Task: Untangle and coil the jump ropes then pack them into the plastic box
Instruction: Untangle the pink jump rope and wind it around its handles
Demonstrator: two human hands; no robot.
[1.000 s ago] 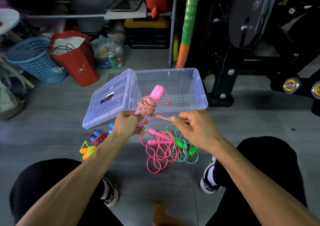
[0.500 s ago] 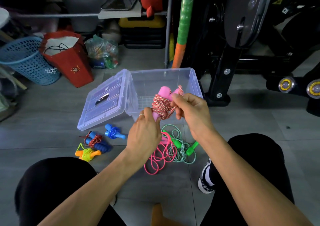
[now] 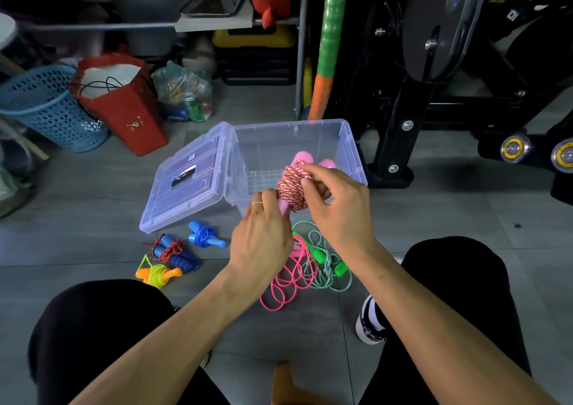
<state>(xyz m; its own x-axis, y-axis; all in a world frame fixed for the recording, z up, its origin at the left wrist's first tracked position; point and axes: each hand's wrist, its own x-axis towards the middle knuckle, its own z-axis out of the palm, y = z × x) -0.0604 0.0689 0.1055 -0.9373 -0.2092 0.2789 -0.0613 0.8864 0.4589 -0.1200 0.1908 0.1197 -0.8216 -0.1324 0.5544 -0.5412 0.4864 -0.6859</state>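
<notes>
I hold a pink-handled jump rope [image 3: 291,186], its red-and-white cord wound round the handles, just in front of the clear plastic box [image 3: 347,144]. My left hand [image 3: 263,237] grips the lower end of the handles. My right hand [image 3: 338,199] pinches the cord at the top of the bundle. On the floor below lie a loose pink rope [image 3: 285,283] and a loose green rope [image 3: 325,265], overlapping. To the left lie three coiled ropes: blue [image 3: 204,237], blue-handled with red cord [image 3: 173,251], and orange-handled with yellow cord [image 3: 156,272].
The box's lid [image 3: 186,181] hangs open to the left. Behind stand a blue basket [image 3: 46,106], a red paper bag [image 3: 124,106] and a bag of bottles [image 3: 184,94]. A black exercise machine [image 3: 434,94] stands right of the box. My knees flank the ropes.
The trailing cord that my right hand held out has been wound onto the pink handles. My right hand has come up to the top of the bundle.
</notes>
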